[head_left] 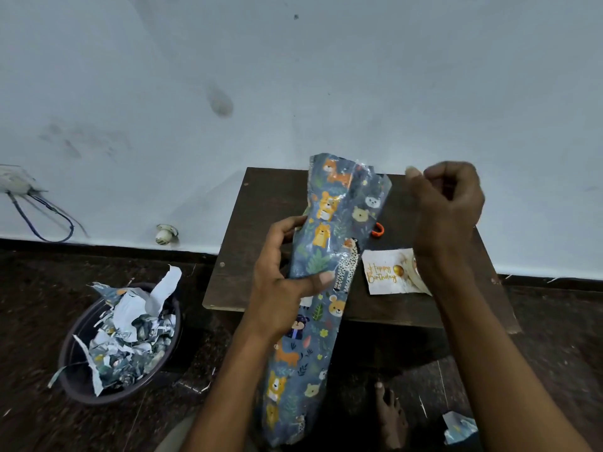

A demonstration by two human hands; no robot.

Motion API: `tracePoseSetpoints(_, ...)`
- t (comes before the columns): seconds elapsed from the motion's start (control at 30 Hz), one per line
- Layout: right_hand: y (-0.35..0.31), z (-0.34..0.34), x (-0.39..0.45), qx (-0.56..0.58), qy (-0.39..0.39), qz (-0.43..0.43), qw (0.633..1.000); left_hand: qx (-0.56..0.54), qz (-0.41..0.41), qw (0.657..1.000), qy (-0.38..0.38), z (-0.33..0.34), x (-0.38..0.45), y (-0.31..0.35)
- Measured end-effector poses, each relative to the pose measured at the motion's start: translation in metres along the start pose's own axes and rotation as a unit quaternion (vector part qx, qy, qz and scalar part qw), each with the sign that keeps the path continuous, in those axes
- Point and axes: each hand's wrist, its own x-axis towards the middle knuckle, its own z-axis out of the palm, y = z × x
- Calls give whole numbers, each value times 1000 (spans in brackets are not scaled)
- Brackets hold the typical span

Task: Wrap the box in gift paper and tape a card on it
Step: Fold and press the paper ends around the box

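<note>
A long package in blue gift paper [321,243] printed with cartoon animals stands tilted over the front edge of a small dark wooden table [248,288]. Its top end is crumpled and loose. My left hand [280,282] grips the package at its middle, thumb across the front. My right hand [447,197] is raised to the right of the package's top, apart from it, fingers curled; nothing shows in it. A white "Happy Birthday" card [388,272] lies flat on the table, partly hidden by my right wrist. The box itself is not visible.
A small orange object [378,230] peeks out on the table behind the package. A dark bowl [81,383] full of torn gift-paper scraps sits on the floor at left. My bare foot [390,415] and a paper scrap [458,429] are on the floor below.
</note>
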Motion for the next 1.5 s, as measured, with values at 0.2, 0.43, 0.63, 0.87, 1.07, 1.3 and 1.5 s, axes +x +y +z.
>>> tracePoseSetpoints(0.2, 15, 9, -44, 40, -104, 95, 989, -17, -25, 1000, -3, 5, 0, -1)
tracePoseSetpoints(0.43, 19, 23, -55, 99, -76, 111, 986, 29, 5, 998, 58, 11, 0, -3)
tracePoseSetpoints(0.63, 11, 29, -69, 154, -85, 180, 968, 55, 22, 985, 161, 18, 3, -6)
tracePoseSetpoints(0.87, 9, 37, -86, 121, -111, 154, 974, 69, 43, 984, 161, 21, 3, -4)
tracePoseSetpoints(1.07, 7, 34, -78, 117, -183, 128, 968, 97, 66, 984, 131, 15, 2, -1)
tracePoseSetpoints(1.3, 3, 20, -48, 78, -248, 92, 961, 106, 45, 989, 93, 15, 1, 3)
tracePoseSetpoints(1.5, 9, 20, -43, 45, -251, 66, 965, 189, 74, 975, 88, 15, 2, -4)
